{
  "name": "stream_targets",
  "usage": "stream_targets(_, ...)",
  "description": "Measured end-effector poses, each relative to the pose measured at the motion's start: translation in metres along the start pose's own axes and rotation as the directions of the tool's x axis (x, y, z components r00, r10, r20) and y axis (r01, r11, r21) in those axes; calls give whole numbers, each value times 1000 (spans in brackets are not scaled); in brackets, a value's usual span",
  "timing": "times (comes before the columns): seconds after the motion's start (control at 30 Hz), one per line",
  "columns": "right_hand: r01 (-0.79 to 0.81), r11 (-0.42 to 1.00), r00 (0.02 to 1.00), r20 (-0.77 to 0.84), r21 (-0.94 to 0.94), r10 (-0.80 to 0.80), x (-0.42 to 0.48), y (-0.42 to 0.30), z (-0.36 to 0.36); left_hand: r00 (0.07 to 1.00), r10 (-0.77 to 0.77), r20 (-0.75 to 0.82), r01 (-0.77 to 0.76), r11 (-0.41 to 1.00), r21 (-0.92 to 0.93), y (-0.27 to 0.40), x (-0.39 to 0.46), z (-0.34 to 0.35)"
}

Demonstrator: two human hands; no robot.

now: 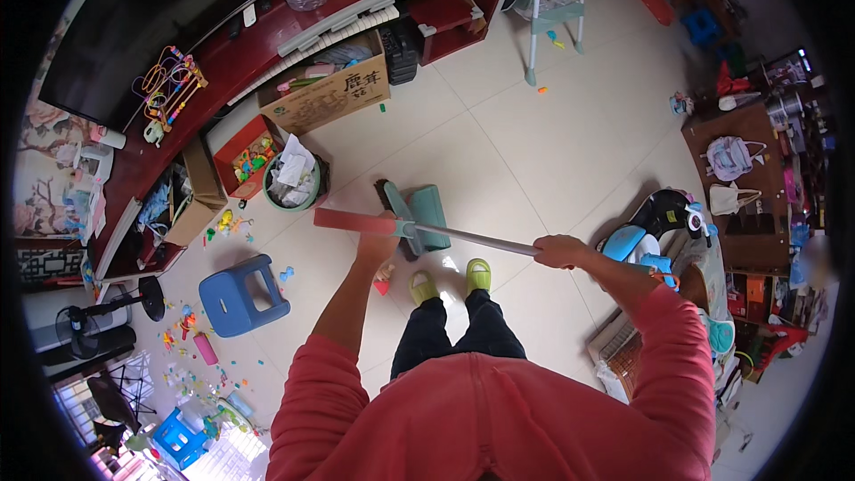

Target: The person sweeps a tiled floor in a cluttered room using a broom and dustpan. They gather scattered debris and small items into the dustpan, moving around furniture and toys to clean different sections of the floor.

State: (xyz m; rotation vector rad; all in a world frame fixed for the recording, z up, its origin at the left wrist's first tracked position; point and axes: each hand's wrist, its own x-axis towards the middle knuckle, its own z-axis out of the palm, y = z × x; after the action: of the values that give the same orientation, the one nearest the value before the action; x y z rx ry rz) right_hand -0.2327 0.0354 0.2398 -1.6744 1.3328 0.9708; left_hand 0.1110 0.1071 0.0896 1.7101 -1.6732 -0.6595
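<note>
My right hand is wrapped around the end of a silver pole, held aslant in front of me. A teal joint links the pole to a flat, pale red end piece. My left hand grips at this red piece, which partly hides the fingers. Below the pole, a teal broom head with dark bristles shows beside a teal dustpan. How the pole joins either of them cannot be told.
A waste bin full of paper stands near a red toy box. A blue stool is at the left, with small toys scattered beyond. A ride-on toy stands at the right, and a high chair at the back.
</note>
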Motion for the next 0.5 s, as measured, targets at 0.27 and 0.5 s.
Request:
stream_targets(0.27, -61, 993, 991, -125, -100, 48, -5, 14, -2, 999, -29, 28, 29, 999, -19, -9, -3, -2)
stream_targets(0.5, -58, 986, 996, -73, -155, 47, 51, -22, 52, 1000, -28, -10, 28, 1000, 11, -7, -5, 5)
